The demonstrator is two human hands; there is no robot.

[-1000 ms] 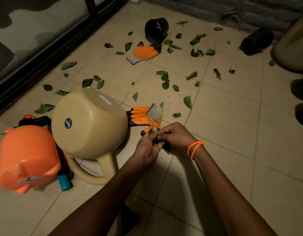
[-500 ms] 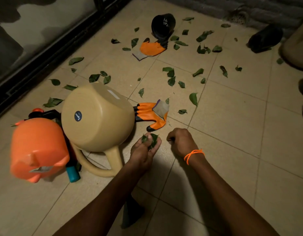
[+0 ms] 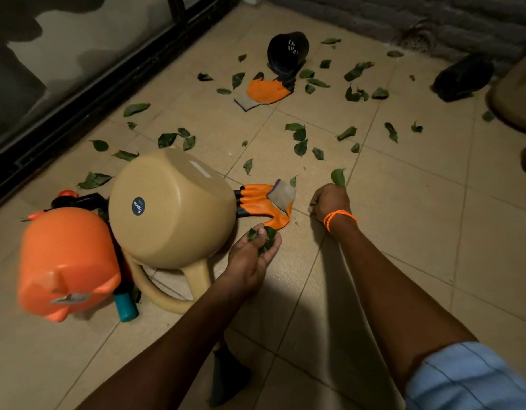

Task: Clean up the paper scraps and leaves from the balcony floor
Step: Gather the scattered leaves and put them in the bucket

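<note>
- We look down at the balcony floor, a spread of pale tiles, and most of it is littered, so we judge the cleanup to be at an early stage.
- On its side lies a tan watering can, with an orange sprayer just beside it to our left; neither is litter, though leaves sit close around both.
- Two orange gloves lie among the mess: the near glove touching the can's far side, the far glove well beyond it against a tipped black pot.
- Our left hand is cupped with fingers curled round a bunch of gathered leaves; this small bunch is all the collecting the view shows as done.
- Our right hand, with an orange bracelet at the wrist, is clenched low at the floor beside the near glove. A single leaf sits right at its far edge; whether the fingers pinch it we cannot tell.
- The scattered leaves run from the dark door track across to the far wall, dozens remaining to pick up.
- We can make out no paper scraps.
</note>
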